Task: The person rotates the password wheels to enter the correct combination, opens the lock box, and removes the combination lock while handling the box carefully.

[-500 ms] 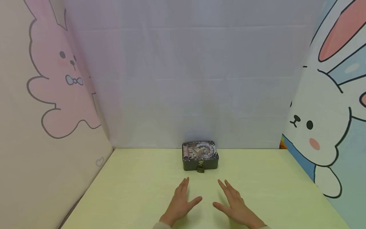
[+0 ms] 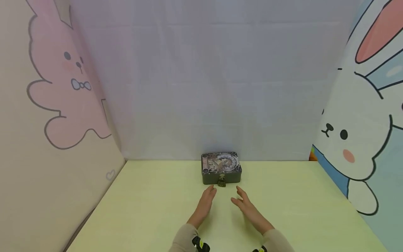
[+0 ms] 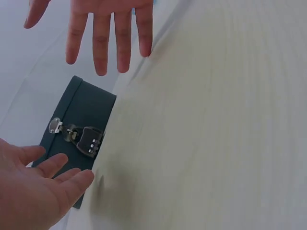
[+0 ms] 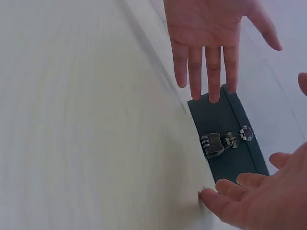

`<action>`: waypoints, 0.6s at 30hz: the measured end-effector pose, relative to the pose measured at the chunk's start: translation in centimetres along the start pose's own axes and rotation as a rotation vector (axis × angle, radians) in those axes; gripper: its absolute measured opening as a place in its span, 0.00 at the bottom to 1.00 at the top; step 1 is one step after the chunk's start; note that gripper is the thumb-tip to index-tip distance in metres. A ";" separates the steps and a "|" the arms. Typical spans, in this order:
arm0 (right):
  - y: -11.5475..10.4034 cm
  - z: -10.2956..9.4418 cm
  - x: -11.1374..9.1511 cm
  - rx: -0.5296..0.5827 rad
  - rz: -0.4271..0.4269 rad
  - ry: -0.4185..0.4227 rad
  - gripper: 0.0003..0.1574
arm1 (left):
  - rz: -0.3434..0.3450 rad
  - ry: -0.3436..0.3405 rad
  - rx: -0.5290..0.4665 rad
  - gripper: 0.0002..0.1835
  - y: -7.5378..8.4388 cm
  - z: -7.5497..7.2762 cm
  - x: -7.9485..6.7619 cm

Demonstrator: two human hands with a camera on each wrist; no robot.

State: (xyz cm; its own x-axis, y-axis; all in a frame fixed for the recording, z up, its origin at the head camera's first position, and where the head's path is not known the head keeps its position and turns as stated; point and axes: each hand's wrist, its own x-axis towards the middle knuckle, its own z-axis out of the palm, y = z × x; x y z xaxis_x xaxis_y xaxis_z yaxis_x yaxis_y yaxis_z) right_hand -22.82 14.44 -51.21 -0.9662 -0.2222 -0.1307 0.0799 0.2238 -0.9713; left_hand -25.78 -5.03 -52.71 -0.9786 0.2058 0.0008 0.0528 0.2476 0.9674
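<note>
A dark green box [image 2: 221,176] with a patterned, illustrated lid stands at the back of the table. A small padlock [image 3: 89,141] with number dials hangs from the metal hasp [image 3: 56,126] on its front. My left hand [image 2: 203,205] reaches forward, its fingertips just short of the box's front left corner. My right hand [image 2: 250,210] mirrors it on the other side, a little short of the front right corner. Both palms turn inward with fingers extended or slightly bent, and nothing is between them. The right wrist view shows the padlock [image 4: 214,143] beyond the hands.
A pale yellow table [image 2: 151,206] lies under the hands. Behind the box hangs a whitish cloth [image 2: 189,87]. Side panels carry a pink rabbit [image 2: 59,87] on the left and a white rabbit [image 2: 359,147] on the right.
Both hands have moved forward towards the box, and their fingers are less spread. Sleeves and dark wrist devices now show at the bottom. The head view has tilted slightly downward.
</note>
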 end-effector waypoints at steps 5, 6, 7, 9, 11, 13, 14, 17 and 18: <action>0.4 0.1 2.2 0.122 -0.018 0.026 0.52 | -0.084 0.067 -0.259 0.43 0.1 1.0 2.2; 0.5 0.2 2.6 0.142 -0.020 0.031 0.52 | -0.096 0.081 -0.291 0.42 0.1 1.1 2.6; 0.6 0.2 3.0 0.164 -0.022 0.035 0.51 | -0.102 0.095 -0.319 0.41 0.1 1.3 3.1; 0.8 0.3 4.0 0.209 -0.030 0.045 0.48 | -0.108 0.119 -0.368 0.38 0.1 1.5 3.9; 0.9 0.4 4.8 0.260 -0.033 0.060 0.45 | -0.119 0.141 -0.393 0.36 0.1 1.7 4.5; 1.0 0.5 5.5 0.300 -0.036 0.076 0.43 | -0.139 0.162 -0.434 0.35 0.1 1.8 5.0; 1.1 0.5 5.8 0.319 -0.038 0.084 0.42 | -0.148 0.171 -0.449 0.35 0.1 1.8 5.2; 1.2 0.7 6.6 0.358 -0.036 0.113 0.39 | -0.171 0.198 -0.490 0.33 -0.1 1.9 5.5; 1.2 0.8 6.9 0.365 -0.038 0.120 0.38 | -0.173 0.206 -0.497 0.32 -0.2 1.9 5.5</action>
State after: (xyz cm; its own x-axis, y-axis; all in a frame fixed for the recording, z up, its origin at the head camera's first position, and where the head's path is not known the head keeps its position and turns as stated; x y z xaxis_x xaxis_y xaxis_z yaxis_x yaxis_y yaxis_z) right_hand -29.15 12.42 -53.46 -0.9902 -0.1066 -0.0904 0.1050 -0.1401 -0.9846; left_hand -30.80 -2.17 -53.36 -0.9860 0.0008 -0.1668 -0.1627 -0.2243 0.9609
